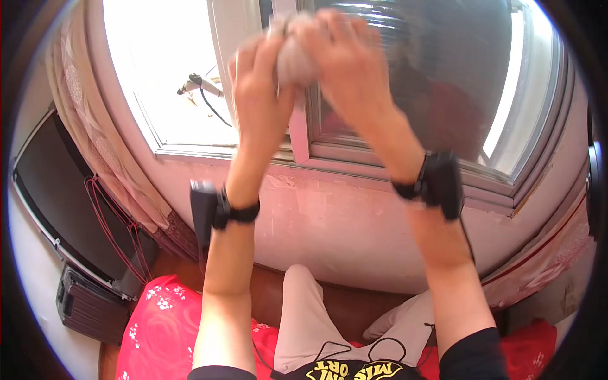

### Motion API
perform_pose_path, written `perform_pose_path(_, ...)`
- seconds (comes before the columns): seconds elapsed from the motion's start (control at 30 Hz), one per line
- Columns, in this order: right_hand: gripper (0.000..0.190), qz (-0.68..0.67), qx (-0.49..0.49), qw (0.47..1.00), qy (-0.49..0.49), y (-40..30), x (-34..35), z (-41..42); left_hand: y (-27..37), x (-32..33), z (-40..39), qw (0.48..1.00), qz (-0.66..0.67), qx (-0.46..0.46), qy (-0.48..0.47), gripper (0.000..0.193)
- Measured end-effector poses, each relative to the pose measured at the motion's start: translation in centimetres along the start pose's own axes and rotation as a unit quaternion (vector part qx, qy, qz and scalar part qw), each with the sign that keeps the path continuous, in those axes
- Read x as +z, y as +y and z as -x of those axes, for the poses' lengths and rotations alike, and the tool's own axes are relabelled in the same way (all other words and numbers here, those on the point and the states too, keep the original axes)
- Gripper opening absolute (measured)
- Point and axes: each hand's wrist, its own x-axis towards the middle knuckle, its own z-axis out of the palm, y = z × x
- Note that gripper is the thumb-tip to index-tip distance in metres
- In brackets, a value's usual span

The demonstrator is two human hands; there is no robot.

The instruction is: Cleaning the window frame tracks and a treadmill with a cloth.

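Note:
Both arms reach up and forward to the window. My left hand [261, 76] and my right hand [349, 57] close around a crumpled greyish cloth [297, 59], which is blurred. The bundle is in front of the upright window frame [300, 135], between the bright opening on the left and the dark glass pane [427, 95] on the right. Whether the cloth touches the frame cannot be told. A black device is strapped to each wrist.
A patterned curtain [102, 142] hangs at the left, beside a dark panel [71, 190] with looped red cords. Pink wall [327, 228] lies below the window. A red flowered cover [161, 327] is under my legs. A second curtain [541, 256] hangs at the right.

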Motion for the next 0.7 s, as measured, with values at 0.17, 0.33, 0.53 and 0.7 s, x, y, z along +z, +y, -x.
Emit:
perform_pose_path(0.17, 0.034, -0.01, 0.005, 0.999, -0.03, 2.1, 1.7, 1.7, -1.3, 3.0, -0.5, 1.0, 0.025, 0.018, 0.003, 0.055)
perform_pose_path(0.33, 0.029, -0.048, 0.015, 0.985, -0.165, -2.5, -1.4, 15.0, 1.3, 3.2, 15.1, 0.995, -0.028, -0.025, -0.094, 0.06)
perform_pose_path(0.53, 0.026, -0.041, 0.023, 0.984, -0.17, -1.4, -2.4, 11.4, 1.3, 2.8, 12.0, 0.996, -0.007, -0.027, -0.088, 0.061)
perform_pose_path(0.7, 0.031, 0.046, -0.063, 0.997, 0.003, 7.0, -2.0, -5.3, -0.2, 3.4, -7.5, 0.983, -0.065, 0.16, 0.071, 0.061)
